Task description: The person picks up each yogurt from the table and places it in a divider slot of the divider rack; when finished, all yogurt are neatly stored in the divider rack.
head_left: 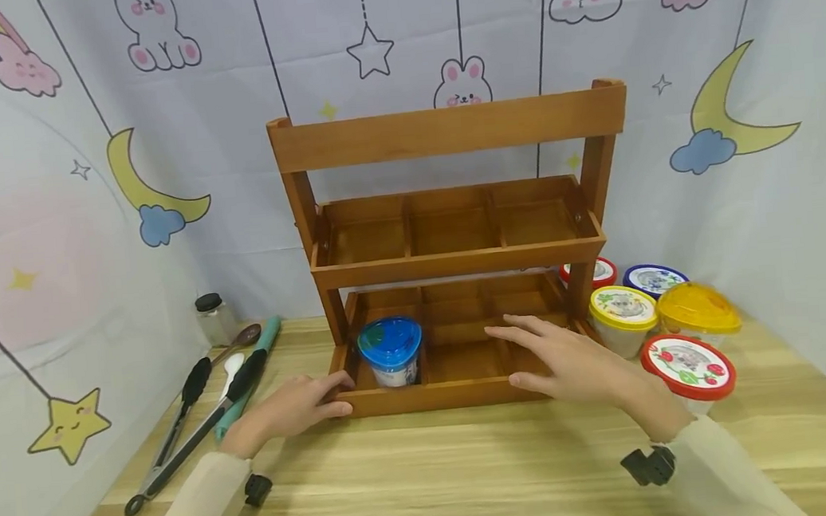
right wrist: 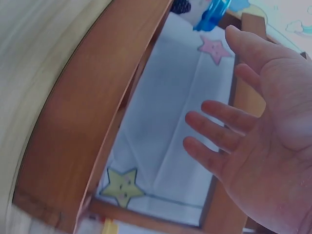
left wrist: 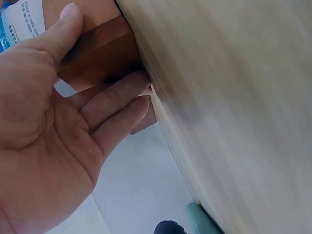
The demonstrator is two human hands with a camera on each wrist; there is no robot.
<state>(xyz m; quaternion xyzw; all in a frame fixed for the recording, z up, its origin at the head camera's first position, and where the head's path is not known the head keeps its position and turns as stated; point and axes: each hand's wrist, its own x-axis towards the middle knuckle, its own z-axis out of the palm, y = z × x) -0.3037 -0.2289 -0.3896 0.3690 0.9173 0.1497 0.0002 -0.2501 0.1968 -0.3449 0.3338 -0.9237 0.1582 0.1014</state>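
Note:
A brown two-tier wooden rack stands on the table, each tier divided into three compartments. My left hand holds its lower left front corner. In the left wrist view the thumb lies on the front board and the fingers reach round the side. A tub with a blue lid sits in the lower left compartment. Over the lower tier's right side, my right hand is spread with nothing in it. The right wrist view shows its fingers apart, above the tray.
Several lidded tubs, one with a red lid and one with a yellow lid, stand right of the rack. On the left lie black-handled tongs, a white spoon, a brown spoon and a small jar. Printed cloth surrounds the table.

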